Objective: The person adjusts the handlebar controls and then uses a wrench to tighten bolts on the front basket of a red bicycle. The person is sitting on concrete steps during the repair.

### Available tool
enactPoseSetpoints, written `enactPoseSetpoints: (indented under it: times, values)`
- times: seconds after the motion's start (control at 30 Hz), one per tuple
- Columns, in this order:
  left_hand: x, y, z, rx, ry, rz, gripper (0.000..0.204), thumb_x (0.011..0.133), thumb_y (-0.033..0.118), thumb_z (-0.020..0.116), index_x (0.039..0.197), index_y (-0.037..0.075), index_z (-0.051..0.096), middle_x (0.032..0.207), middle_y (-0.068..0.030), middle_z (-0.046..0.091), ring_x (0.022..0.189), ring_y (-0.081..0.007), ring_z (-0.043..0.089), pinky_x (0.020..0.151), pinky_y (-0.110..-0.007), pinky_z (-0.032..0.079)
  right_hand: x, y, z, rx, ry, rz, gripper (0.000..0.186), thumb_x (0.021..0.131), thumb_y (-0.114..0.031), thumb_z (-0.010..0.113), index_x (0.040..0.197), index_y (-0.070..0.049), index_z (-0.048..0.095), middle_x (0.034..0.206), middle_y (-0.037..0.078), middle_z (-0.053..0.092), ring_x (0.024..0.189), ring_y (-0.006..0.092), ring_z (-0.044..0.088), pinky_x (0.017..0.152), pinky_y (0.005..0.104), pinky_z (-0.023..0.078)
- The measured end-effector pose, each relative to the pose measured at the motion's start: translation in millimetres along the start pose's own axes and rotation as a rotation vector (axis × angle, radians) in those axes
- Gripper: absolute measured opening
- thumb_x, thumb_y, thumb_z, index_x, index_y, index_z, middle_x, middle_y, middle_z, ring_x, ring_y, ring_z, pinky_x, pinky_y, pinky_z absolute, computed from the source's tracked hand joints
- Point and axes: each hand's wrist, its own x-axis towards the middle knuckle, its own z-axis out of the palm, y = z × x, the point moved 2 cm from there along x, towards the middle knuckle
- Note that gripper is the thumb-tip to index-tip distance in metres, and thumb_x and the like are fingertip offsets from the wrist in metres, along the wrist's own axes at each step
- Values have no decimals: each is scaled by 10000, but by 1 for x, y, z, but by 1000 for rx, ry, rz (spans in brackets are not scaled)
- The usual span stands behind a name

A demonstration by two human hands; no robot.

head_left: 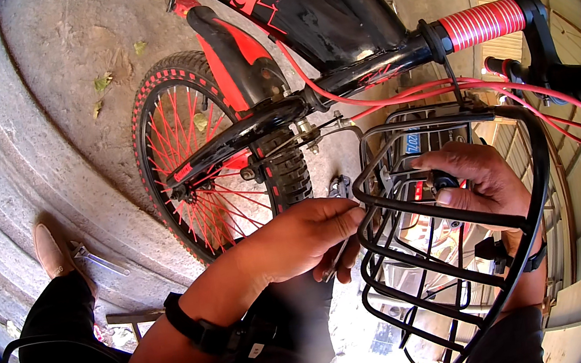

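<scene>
Left hand (306,242) is pinched on a thin metal piece (336,260), too dark for me to name, just beside the edge of the black basket (485,218) nearest the wheel (180,134). Right hand (478,170) reaches in behind the basket's bars, thumb and forefinger closed about a small black fitting (444,178), probably because that part is easier to get at from within. From where I stand, the basket sits in front of the person, below the bike's (320,21) red cables (412,95); whether anything fixes it there I can't tell. With a hand at either side, I'd judge one steadies it for the other. On the floor (100,149), beside the shoe (51,248), lies a spanner (99,259), likely kept there for easy reach.
</scene>
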Motion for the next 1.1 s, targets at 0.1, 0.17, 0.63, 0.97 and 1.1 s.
enactPoseSetpoints:
  times: [0.1, 0.17, 0.63, 0.97, 1.1]
  values:
    - [-5, 12, -2, -17, -23, -65, 368, 1025, 363, 440, 904, 41, 572, 646, -64, 607, 487, -144, 604, 390, -237, 383, 4, -5, 1, 42, -12, 1, 436, 887, -312, 653, 1130, 50, 631, 936, 196, 663, 843, 316, 654, 758, 377, 480]
    - [-8, 21, -2, -30, -24, -107, 393, 1021, 394, 442, 900, 41, 565, 621, -58, 597, 489, -151, 611, 392, -243, 378, 5, -3, 2, 55, 5, -40, 433, 886, -308, 653, 1131, 48, 631, 940, 198, 664, 847, 320, 655, 762, 379, 480]
    - [-2, 17, -1, 5, 23, -90, 325, 980, 315, 502, 784, 61, 553, 640, -85, 614, 463, -166, 596, 380, -242, 370, 5, -4, 2, 62, -7, -31, 453, 891, -330, 643, 1128, 56, 628, 928, 189, 659, 831, 310, 645, 754, 371, 477]
    - [19, -22, 2, 281, 39, 153, 216, 1026, 275, 468, 1088, 112, 596, 735, 5, 576, 642, -66, 499, 564, -262, 406, 1, 2, 4, 43, 30, -16, 470, 887, -345, 636, 1130, 58, 625, 895, 172, 647, 774, 285, 624, 715, 362, 464]
    - [20, -20, 7, 307, 62, 116, 233, 1052, 275, 415, 1091, 113, 577, 666, 33, 455, 588, -67, 415, 532, -269, 377, 2, 5, 4, 37, 24, -34, 472, 885, -347, 639, 1128, 57, 627, 887, 170, 645, 765, 283, 621, 711, 362, 463]
